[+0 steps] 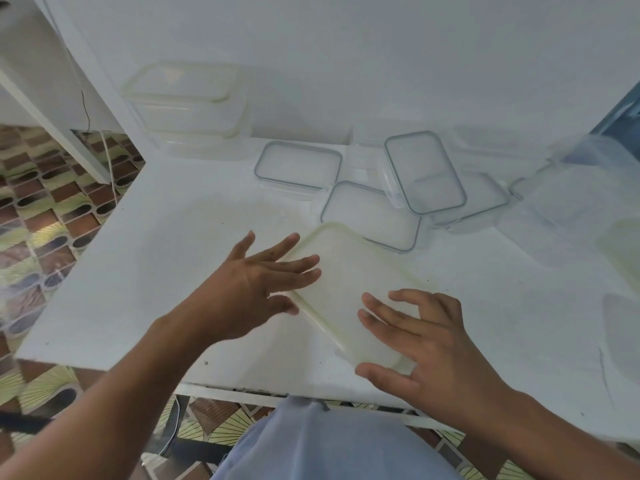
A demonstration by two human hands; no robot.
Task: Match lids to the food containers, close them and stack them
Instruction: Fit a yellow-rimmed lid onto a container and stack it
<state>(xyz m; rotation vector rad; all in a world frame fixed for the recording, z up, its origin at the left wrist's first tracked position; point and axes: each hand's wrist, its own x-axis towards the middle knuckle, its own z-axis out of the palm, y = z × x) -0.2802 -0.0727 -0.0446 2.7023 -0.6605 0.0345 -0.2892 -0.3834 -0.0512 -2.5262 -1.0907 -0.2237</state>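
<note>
A matte white worktop [138, 271], faintly scuffed and speckled, carries a scatter of translucent plastic ware. Near its front edge lies a yellow-rimmed lid [346, 289], a rounded rectangle of cloudy, milky plastic with a raised pale yellow-green border, set at a slant; whether a container sits beneath it cannot be told. The left hand [256, 285] hovers at its left edge with fingers straight and spread, the grip open, fingertips over the lid's surface. The right hand [440, 344] is at the lid's near right corner, fingers loosely bent and apart, thumb beside the corner, its grip likewise open and clasping nothing. Farther back lie flat grey-rimmed lids [298, 166], clear with thin slate seals, some overlapping. At the back left stands a stack of closed containers [187, 105] with yellowish rims. Clear containers [554, 216] crowd the right. Patterned brown and green floor tiles [45, 202] show at left.
</note>
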